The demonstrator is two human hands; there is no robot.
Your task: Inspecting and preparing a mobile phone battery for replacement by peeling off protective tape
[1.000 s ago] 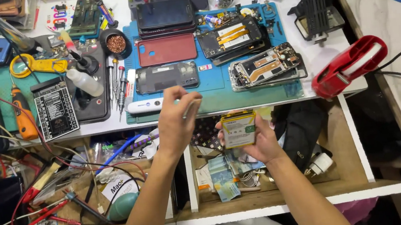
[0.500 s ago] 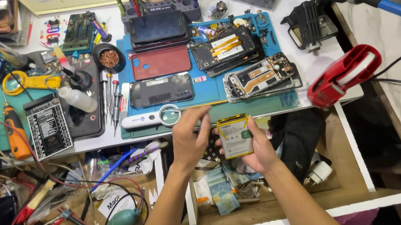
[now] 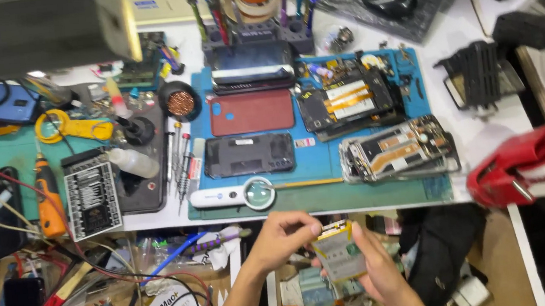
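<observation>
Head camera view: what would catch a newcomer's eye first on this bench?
Probably the two hands low in the middle: the right hand cradles a small flat yellow-green pack while the left hand pinches its top edge. Next, the blue mat above them, covered with opened phones. A bright red tool sits at the right edge.

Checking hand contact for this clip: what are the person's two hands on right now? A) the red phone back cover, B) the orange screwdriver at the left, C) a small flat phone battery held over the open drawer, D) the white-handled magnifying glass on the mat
C: the right hand cradles the small flat battery while the left hand pinches its top edge; the magnifying glass lies untouched on the mat.
</observation>
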